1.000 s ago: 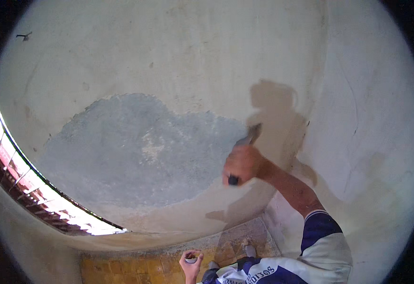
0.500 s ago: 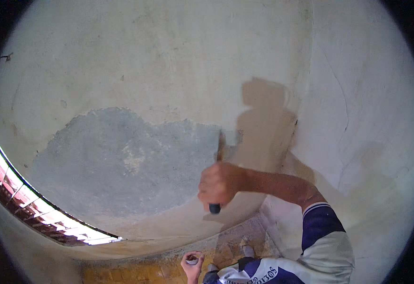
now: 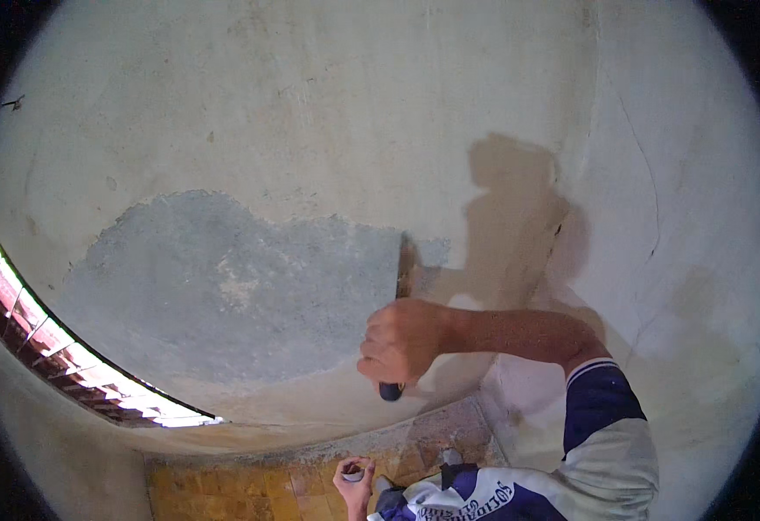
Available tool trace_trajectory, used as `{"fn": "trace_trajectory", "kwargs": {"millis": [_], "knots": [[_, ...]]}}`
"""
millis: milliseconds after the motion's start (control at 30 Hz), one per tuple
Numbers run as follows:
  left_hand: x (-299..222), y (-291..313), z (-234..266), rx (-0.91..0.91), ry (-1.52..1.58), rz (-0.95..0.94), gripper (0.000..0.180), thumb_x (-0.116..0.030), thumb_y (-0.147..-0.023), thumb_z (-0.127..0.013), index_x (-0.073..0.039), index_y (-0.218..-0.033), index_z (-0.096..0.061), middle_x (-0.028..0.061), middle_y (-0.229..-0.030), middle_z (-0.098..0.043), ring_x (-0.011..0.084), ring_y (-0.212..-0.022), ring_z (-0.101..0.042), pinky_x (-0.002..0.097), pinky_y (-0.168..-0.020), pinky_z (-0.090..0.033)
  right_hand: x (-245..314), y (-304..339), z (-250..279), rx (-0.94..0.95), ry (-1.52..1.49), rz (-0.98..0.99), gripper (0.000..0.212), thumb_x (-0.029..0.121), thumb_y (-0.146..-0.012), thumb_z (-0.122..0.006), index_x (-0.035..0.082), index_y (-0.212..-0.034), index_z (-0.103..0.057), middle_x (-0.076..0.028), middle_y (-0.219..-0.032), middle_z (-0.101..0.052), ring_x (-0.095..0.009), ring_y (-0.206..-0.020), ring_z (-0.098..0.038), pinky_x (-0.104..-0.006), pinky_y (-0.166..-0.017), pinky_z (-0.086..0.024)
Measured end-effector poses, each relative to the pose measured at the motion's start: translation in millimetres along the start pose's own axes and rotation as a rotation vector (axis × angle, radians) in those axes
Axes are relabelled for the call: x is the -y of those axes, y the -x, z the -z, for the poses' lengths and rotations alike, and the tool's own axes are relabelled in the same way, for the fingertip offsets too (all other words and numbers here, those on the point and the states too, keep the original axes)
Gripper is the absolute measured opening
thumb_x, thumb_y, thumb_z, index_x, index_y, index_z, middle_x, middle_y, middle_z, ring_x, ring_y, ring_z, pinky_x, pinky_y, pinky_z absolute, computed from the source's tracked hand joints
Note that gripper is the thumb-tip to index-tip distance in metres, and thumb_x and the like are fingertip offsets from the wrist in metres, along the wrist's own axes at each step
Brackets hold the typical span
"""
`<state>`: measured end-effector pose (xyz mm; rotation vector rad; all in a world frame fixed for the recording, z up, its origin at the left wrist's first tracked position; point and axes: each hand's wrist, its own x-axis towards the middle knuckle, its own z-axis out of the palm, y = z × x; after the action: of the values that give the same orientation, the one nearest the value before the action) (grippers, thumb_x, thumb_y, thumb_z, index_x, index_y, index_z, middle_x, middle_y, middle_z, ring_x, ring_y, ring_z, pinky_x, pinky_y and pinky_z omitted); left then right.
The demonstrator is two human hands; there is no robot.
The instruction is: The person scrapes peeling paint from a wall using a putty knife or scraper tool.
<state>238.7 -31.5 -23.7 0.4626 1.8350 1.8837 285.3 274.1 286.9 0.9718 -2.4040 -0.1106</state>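
My right hand (image 3: 404,341) is closed round the handle of a scraper (image 3: 407,265), its dark handle end showing below the fist. The blade points up, and its tip is at the upper right part of a rough grey patch (image 3: 302,286) on the wall, where the pale coating is gone. Whether the blade touches the wall I cannot tell. Low in the view, my left hand (image 3: 356,480) is held away from the wall with its fingers curled. Something small and pale seems to lie within them, too small to name.
The pale wall (image 3: 354,104) meets a cracked side wall (image 3: 684,174) at a corner on the right. A barred window opening (image 3: 67,365) curves along the lower left. Yellowish floor tiles (image 3: 224,491) and my feet show below. My shadow falls near the corner.
The whole view has shifted a little, so the corner sits further right. The scraper's blade has turned and shows a broader face. Both hands keep their hold.
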Motion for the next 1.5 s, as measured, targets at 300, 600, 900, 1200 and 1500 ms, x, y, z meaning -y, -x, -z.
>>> {"fn": "trace_trajectory", "kwargs": {"millis": [300, 600, 900, 1200, 1500], "knots": [[19.6, 8.6, -24.9, -0.080, -0.012, -0.071, 0.023, -0.002, -0.070, -0.074, -0.002, -0.088, -0.059, 0.0059, -0.083, -0.065, 0.0087, -0.074, -0.057, 0.0213, -0.065, -0.044, 24.2, -1.7, -15.9, -0.025, -0.165, 0.081, 0.016, 0.023, -0.063, -0.062, 0.010, -0.062, -0.053, -0.005, -0.057, -0.056, -0.025, -0.052, -0.060, -0.0382, -0.046, -0.050], [40.0, 19.9, -20.9, -0.145, -0.037, 0.004, 0.022, -0.006, -0.070, -0.076, -0.002, -0.087, -0.061, 0.0045, -0.082, -0.065, 0.0087, -0.073, -0.056, 0.0247, -0.069, -0.045, 18.7, -0.8, -17.5, 0.057, -0.080, 0.053, 0.014, 0.021, -0.065, -0.060, 0.010, -0.064, -0.052, -0.005, -0.056, -0.054, -0.023, -0.051, -0.059, -0.0365, -0.046, -0.049], [6.0, 18.4, -10.2, -0.132, -0.068, -0.041, 0.020, -0.005, -0.072, -0.074, -0.001, -0.087, -0.063, 0.0055, -0.086, -0.067, 0.0086, -0.074, -0.058, 0.0225, -0.069, -0.047, 17.8, -3.2, -13.8, 0.023, 0.023, 0.034, 0.016, 0.024, -0.069, -0.058, 0.010, -0.066, -0.050, -0.003, -0.056, -0.052, -0.020, -0.048, -0.056, -0.0328, -0.046, -0.045], [-15.8, 4.8, 20.0, -0.102, -0.112, -0.055, 0.021, -0.007, -0.070, -0.075, -0.001, -0.085, -0.062, 0.0044, -0.082, -0.067, 0.0088, -0.075, -0.059, 0.0234, -0.070, -0.046, 80.3, -29.9, -18.9, -0.036, -0.116, 0.173, 0.019, 0.022, -0.068, -0.061, 0.009, -0.064, -0.047, 0.001, -0.054, -0.044, -0.014, -0.049, -0.050, -0.0273, -0.045, -0.040], [-0.9, -26.0, 42.0, 0.007, -0.132, -0.097, 0.021, -0.003, -0.071, -0.074, -0.001, -0.088, -0.061, 0.0071, -0.083, -0.067, 0.0103, -0.076, -0.060, 0.0244, -0.070, -0.047, 95.6, -34.8, -23.3, -0.071, -0.105, 0.122, 0.017, 0.022, -0.067, -0.061, 0.009, -0.066, -0.051, 0.001, -0.058, -0.046, -0.014, -0.053, -0.051, -0.0270, -0.046, -0.037]]}}
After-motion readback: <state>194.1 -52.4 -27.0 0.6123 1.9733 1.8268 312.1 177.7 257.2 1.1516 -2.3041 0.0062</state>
